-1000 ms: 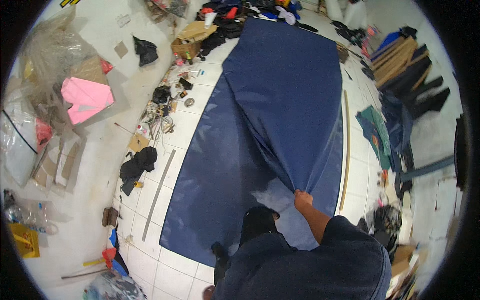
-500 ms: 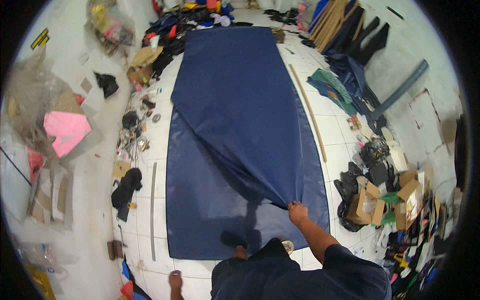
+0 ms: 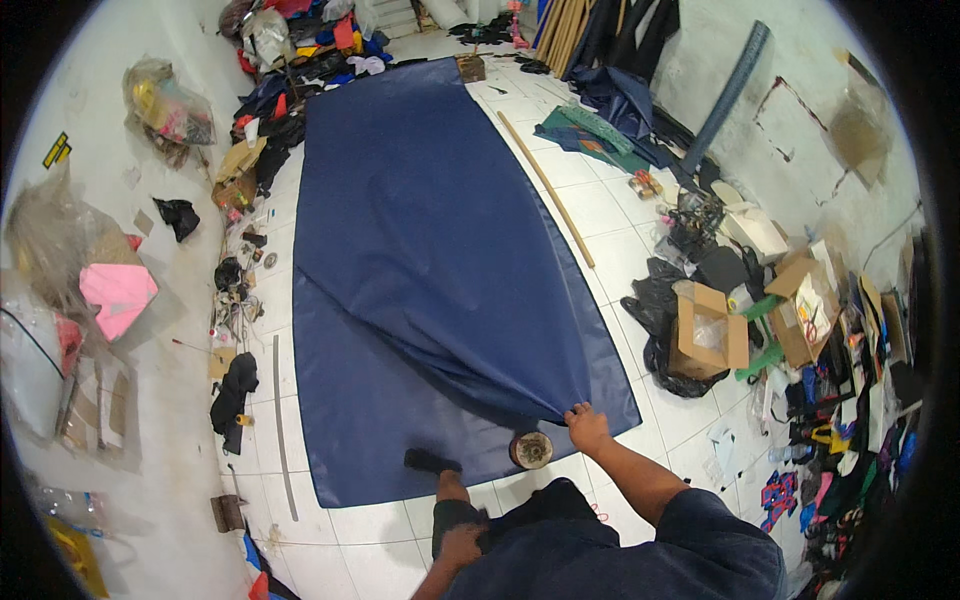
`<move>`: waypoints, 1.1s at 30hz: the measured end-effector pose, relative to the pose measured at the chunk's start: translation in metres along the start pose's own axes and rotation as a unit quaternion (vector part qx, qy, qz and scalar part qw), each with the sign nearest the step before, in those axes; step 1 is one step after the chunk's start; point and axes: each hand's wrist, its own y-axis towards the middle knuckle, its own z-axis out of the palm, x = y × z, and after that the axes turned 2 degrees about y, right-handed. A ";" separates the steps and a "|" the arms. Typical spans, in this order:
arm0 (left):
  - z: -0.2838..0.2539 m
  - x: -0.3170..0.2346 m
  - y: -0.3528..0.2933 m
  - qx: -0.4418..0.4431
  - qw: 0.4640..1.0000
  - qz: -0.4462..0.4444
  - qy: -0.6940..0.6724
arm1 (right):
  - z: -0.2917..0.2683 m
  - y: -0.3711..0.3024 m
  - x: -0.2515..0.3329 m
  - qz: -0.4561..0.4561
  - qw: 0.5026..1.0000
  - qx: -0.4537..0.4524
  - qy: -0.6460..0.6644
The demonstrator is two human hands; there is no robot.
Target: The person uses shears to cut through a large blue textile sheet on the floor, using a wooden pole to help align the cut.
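Note:
A long dark blue sheet (image 3: 400, 440), smooth and slightly shiny, lies on the tiled floor. Over it is an upper layer of the same blue material (image 3: 420, 220), its near part pulled into a slanting fold. My right hand (image 3: 586, 425) is closed on the near right corner of that upper layer, pinching it and holding it up a little. Close by my right hand, a round, worn cylinder-like object (image 3: 532, 450) rests near the sheet's front edge. My left hand (image 3: 462, 543) is beside my left leg, off the sheet, its fingers blurred. My left foot (image 3: 432, 460) is on the lower sheet.
Right of the sheet lies a wooden stick (image 3: 545, 188); on the left is a flat grey strip (image 3: 284, 430). Open cardboard boxes (image 3: 708, 330), black plastic bags (image 3: 655, 300) and scraps crowd the right wall. Odds and ends line the left wall, with a cloth heap (image 3: 330, 65) at the far end.
My right hand keeps hold of the corner. My left hand has moved in from the left to beside my leg. The view has turned rightward, and the round object shows more fully.

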 end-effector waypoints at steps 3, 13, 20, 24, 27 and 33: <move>0.030 -0.036 -0.025 0.181 0.978 -0.101 -0.011 | 0.005 -0.027 -0.031 0.006 1.000 -0.001 -0.008; 0.140 -0.013 -0.104 0.419 0.870 -0.105 -0.238 | 0.143 -0.035 -0.136 0.011 0.999 -0.036 0.026; 0.173 0.117 0.131 0.179 0.968 -0.107 -0.137 | 0.301 0.010 -0.183 -0.033 0.985 -0.139 0.094; 0.176 0.215 0.300 -0.118 0.978 -0.131 -0.110 | 0.373 0.061 -0.174 -0.062 0.966 -0.209 0.140; 0.187 0.202 0.391 -0.111 0.992 -0.060 -0.006 | 0.417 0.084 -0.195 -0.061 0.960 -0.232 0.147; 0.219 0.177 0.478 -0.155 0.944 0.162 0.243 | 0.476 0.090 -0.212 -0.073 0.931 -0.307 0.186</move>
